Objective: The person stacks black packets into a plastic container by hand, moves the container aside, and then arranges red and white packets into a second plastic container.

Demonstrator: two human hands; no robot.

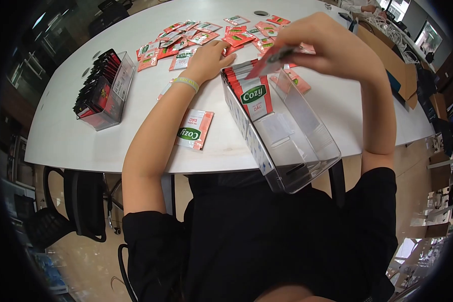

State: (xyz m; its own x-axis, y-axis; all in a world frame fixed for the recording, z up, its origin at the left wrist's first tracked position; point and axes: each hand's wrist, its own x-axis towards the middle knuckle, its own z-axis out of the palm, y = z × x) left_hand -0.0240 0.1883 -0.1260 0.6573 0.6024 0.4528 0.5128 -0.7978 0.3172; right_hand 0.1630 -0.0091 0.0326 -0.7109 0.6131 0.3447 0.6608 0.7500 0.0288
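My right hand (319, 48) is raised above the clear plastic box (314, 136), its fingers pinching a red tea sachet (269, 63) that is blurred by motion. Inside the box's far end, a row of Cozy tea sachets (255, 96) stands upright, while its near part shows bare plastic. My left hand (209, 60) lies on the table by the sachet pile (173, 43), fingers stretched out and thumb apart. A yellowish wristband (187, 83) circles that wrist. Beside my left forearm, one pink-and-white sachet (195, 130) lies flat.
A second clear box (117, 95), filled with dark sachets, stands on the left of the white table (60, 126). Cardboard (387, 60) and white cables (390, 30) are at the right. The near box overhangs the table's front edge. A black chair (83, 201) is at lower left.
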